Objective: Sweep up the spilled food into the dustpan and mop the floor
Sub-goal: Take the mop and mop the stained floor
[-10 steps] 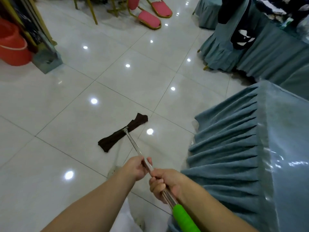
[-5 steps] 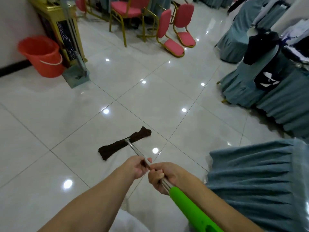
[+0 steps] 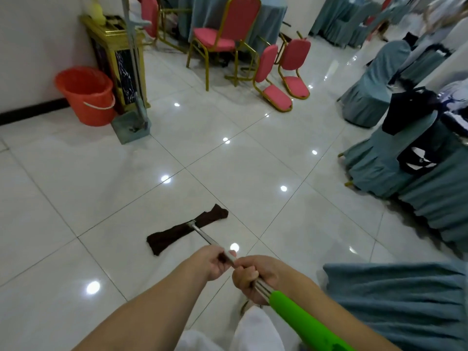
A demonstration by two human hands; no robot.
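A flat mop lies with its dark brown head [image 3: 186, 228] on the glossy white tile floor [image 3: 76, 188] in front of me. Its metal pole [image 3: 202, 235] runs back to a green grip [image 3: 301, 323]. My left hand [image 3: 211, 263] grips the pole ahead; my right hand [image 3: 253, 277] grips it just behind, at the top of the green grip. A grey-green dustpan [image 3: 131, 127] with an upright handle stands at the far left beside a gold cabinet. No spilled food shows on the floor.
An orange bucket [image 3: 87, 96] stands by the wall next to the gold cabinet [image 3: 115, 57]. Pink chairs [image 3: 222, 39], two tipped over [image 3: 278, 74], sit at the back. Tables and chairs draped in blue-grey cloth [image 3: 395, 171] line the right side; one [image 3: 405, 300] is close by my right arm.
The view has lifted, bringing the bucket, dustpan and chairs into sight. The draped table at my right has slid lower. Both hands keep the same hold on the pole.
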